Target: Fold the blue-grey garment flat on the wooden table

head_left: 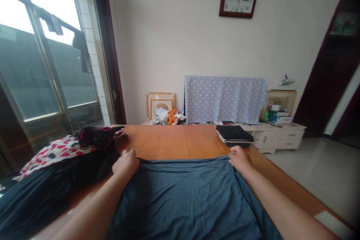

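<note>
A dark blue-green garment (182, 195) is stretched over the near part of the wooden table (165, 140). What kind of garment it is cannot be told, as its lower part runs out of view. My left hand (126, 162) is closed on its far left corner, close to the heap of clothes. Its far right corner is gripped by my right hand (239, 158), just in front of the folded stack. Between the two fists the far edge is pulled nearly straight, with wrinkles across the cloth below.
On the left lies a heap of loose clothes (53, 176), dark pieces with a heart-patterned one. A stack of folded clothes (234, 135) sits at the table's far right. Behind stands a white cabinet (270, 140) with a dotted cloth (225, 99) above it.
</note>
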Motion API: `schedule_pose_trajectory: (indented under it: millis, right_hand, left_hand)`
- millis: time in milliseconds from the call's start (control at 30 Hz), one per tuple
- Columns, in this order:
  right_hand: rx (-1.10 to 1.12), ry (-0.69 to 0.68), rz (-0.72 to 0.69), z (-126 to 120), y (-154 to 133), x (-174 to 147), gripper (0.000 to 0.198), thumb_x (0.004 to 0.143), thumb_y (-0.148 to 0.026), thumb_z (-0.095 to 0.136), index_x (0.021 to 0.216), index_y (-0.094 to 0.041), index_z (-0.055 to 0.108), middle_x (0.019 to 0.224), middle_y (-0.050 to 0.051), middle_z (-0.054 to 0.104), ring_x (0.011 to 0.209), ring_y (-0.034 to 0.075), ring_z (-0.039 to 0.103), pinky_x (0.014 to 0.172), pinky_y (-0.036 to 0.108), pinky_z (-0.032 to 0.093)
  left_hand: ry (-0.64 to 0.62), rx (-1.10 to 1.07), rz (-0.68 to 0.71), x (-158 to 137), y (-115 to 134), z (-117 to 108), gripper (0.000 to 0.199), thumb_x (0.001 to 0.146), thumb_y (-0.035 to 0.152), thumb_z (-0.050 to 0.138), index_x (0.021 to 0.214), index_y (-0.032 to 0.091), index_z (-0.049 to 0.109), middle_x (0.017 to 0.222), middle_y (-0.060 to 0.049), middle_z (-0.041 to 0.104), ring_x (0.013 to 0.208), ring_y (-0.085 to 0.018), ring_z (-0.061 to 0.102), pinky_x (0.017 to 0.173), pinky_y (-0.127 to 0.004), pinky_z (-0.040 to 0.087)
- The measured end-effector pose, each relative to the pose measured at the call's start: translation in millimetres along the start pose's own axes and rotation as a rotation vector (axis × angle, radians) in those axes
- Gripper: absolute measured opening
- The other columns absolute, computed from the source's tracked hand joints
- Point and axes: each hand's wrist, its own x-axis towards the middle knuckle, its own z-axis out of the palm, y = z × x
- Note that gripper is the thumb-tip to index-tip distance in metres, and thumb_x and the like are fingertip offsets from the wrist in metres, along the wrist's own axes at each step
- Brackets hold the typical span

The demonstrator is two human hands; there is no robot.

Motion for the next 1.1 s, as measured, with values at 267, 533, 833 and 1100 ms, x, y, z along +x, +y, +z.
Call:
schedule_pose_trajectory:
  millis: [267, 533, 833, 1100]
  right_hand:
    - [-0.347, -0.261, -0.391, 41, -46, -26, 0.018, 0.077, -0.022, 0.06, 0.091, -0.022, 0.071, 0.085, 0.002, 0.074, 0.079, 0.017, 0.065, 0.068, 0.022, 0.042]
    - [-0.545, -0.358, -0.443, 68, -66, -42, 0.021, 0.073, -0.023, 0.064, 0.092, -0.026, 0.074, 0.094, 0.001, 0.075, 0.089, 0.019, 0.064, 0.067, 0.025, 0.034]
    - [-0.456, -0.24, -0.377, 89, -64, -27, 0.023, 0.087, -0.02, 0.049, 0.094, -0.02, 0.071, 0.086, 0.004, 0.073, 0.076, 0.016, 0.064, 0.066, 0.023, 0.038]
    - [-0.482, -0.292, -0.531, 83, -66, -49, 0.019, 0.087, -0.024, 0.053, 0.093, -0.024, 0.071, 0.096, 0.003, 0.072, 0.093, 0.018, 0.064, 0.08, 0.025, 0.042]
  left_hand:
    - [0.009, 0.095, 0.424, -26, 55, 9, 0.032, 0.081, 0.019, 0.05, 0.103, 0.029, 0.071, 0.109, -0.008, 0.061, 0.098, -0.025, 0.062, 0.076, -0.033, 0.045]
    - [-0.088, 0.003, 0.43, -23, 77, 28, 0.023, 0.082, 0.024, 0.05, 0.089, 0.025, 0.071, 0.098, -0.009, 0.069, 0.091, -0.026, 0.066, 0.072, -0.032, 0.044]
    - [-0.06, -0.106, 0.298, -1, 78, 42, 0.027, 0.089, 0.027, 0.044, 0.098, 0.025, 0.068, 0.103, -0.008, 0.074, 0.093, -0.024, 0.068, 0.069, -0.029, 0.045]
    - [-0.032, -0.12, 0.467, -15, 70, 43, 0.024, 0.088, 0.032, 0.054, 0.101, 0.023, 0.071, 0.11, -0.01, 0.069, 0.105, -0.025, 0.062, 0.09, -0.032, 0.043]
